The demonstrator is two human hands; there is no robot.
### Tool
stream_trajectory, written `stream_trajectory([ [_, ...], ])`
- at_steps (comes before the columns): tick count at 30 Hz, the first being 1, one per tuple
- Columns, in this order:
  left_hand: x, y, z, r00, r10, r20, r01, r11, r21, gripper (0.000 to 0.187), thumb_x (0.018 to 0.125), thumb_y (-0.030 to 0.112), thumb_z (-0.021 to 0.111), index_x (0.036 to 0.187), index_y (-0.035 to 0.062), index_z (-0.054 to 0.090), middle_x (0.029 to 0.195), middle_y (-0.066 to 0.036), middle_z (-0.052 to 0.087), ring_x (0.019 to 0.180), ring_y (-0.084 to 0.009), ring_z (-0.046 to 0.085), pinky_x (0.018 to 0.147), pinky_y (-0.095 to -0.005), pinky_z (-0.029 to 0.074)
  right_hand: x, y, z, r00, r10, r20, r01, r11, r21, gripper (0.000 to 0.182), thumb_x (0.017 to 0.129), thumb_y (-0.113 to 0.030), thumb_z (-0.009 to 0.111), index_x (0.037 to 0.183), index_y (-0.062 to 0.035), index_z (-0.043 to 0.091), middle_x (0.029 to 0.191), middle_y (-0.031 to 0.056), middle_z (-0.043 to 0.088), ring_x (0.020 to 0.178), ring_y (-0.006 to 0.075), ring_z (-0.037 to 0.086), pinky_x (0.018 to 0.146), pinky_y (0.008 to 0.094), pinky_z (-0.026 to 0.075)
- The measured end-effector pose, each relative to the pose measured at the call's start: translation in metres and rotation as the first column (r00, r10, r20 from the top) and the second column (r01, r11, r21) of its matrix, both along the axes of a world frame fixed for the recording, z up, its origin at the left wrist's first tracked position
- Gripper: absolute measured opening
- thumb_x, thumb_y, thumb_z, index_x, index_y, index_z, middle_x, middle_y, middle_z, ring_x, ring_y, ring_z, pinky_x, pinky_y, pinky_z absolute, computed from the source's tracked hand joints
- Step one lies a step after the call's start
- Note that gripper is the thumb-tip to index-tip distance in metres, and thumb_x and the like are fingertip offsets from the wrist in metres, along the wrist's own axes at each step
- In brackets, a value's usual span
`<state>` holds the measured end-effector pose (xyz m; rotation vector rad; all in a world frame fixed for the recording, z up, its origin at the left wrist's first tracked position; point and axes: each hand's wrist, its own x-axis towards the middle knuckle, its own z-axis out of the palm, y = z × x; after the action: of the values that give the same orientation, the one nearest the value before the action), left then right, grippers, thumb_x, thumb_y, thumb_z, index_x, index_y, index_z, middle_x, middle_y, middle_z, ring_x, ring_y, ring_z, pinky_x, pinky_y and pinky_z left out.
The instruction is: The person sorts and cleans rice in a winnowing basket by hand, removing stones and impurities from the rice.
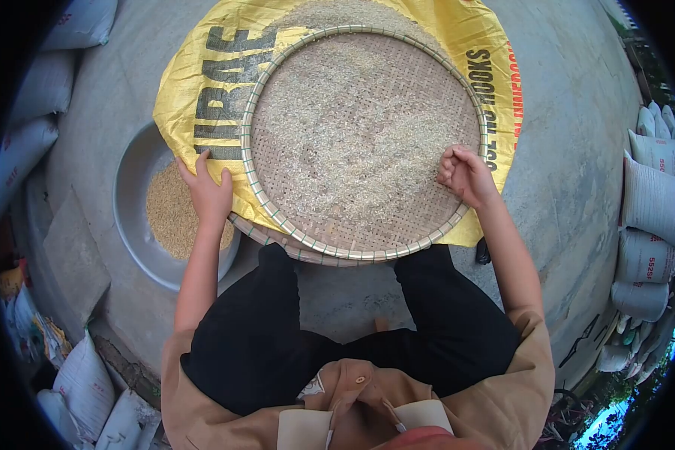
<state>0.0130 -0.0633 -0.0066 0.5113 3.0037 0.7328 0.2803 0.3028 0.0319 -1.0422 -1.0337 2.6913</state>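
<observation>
Left hand point(205, 186), fingers apart, best steadies the sack point(186, 101); right hand point(465, 174), fingers curled together, should move lightly above the tray point(364, 235).

Soft daylight, fisheye-curved dark edges.

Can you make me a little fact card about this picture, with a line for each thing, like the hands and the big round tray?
Round tray: woven, with a yellow sack showing around and partly under it
On the tray: pale grains, spread unevenly
Left hand: fingers spread, at the yellow sack's edge
Right hand: fingers curled, over the tray's right side; contents can't be seen
Basin: grey, left of the tray, holding golden grain
Edges: white sacks on both sides
</observation>
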Motion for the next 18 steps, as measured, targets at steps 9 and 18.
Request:
stream_trajectory([
  [9, -0.001, -0.001, -0.002, 1.000, -0.020, -0.024, 0.019, 0.999, -0.038, 0.052, 0.079, 0.025, 0.062, 0.126, 0.0082, 0.045, 0.142, -0.033, 0.008, 0.128, -0.0493, 0.027, 0.101, -0.0439, 0.035, -0.005, -0.025, 0.007, 0.753, 0.335, 0.566, -0.657, 0.346, 0.670, 0.018, 0.083, -0.019, 0.063, 0.084, -0.0012, 0.062, 0.053, -0.0024, 0.041, 0.049, 0.0088, 0.038, 0.049, 0.0271, 0.034],
  [18, -0.001, -0.001, -0.003, 0.999, -0.018, -0.033, 0.017, 0.999, -0.030, 0.051, 0.079, 0.025, 0.062, 0.125, 0.0093, 0.046, 0.143, -0.033, 0.009, 0.128, -0.0488, 0.029, 0.100, -0.0440, 0.037, -0.010, -0.035, 0.007, 0.705, 0.288, 0.648, -0.655, -0.087, 0.750, 0.009, 0.080, -0.013, 0.060, 0.086, -0.0070, 0.063, 0.076, 0.0133, 0.063, 0.072, 0.0317, 0.061, 0.066, 0.0401, 0.048],
])
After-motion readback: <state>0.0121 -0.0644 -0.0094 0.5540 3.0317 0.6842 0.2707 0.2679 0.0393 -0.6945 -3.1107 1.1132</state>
